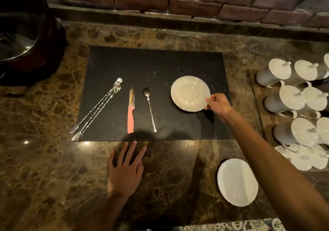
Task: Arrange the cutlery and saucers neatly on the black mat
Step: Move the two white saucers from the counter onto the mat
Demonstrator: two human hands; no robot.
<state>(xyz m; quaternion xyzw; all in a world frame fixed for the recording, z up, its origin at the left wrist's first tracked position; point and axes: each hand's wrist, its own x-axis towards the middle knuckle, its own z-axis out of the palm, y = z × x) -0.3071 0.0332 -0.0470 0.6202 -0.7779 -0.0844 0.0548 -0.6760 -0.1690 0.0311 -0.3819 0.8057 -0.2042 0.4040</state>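
The step in hand is placing a saucer [190,93] on the right half of the black mat [154,66]. The right hand [218,104] pinches the saucer's near-right rim between thumb and fingers; whether the saucer lies flat or is a little lifted at that edge I cannot tell. The left hand [125,168] lies open and flat on the worktop [53,159], just short of the mat's near edge, holding nothing.

The cutlery is on the mat's left half. A spoon [149,110] lies nearly straight, bowl away from the person. Left of it is a pink-handled knife [131,112], blade pointing away. Further left, long twisted bar spoons [97,110] lie slanted in a bundle, touching one another, their forked ends poking past the mat's near-left corner onto the worktop.

A white dish [237,181] sits off the mat on the worktop, near the right forearm — probably the next piece to bring over, though it looks oval and divided rather than a plain saucer. White lidded pots [284,102] crowd the right side.

Next, I judge, the right hand should let go once the saucer sits square, leaving room beside it. The bar spoons need straightening and pulling fully onto the mat — a job for the free left hand.
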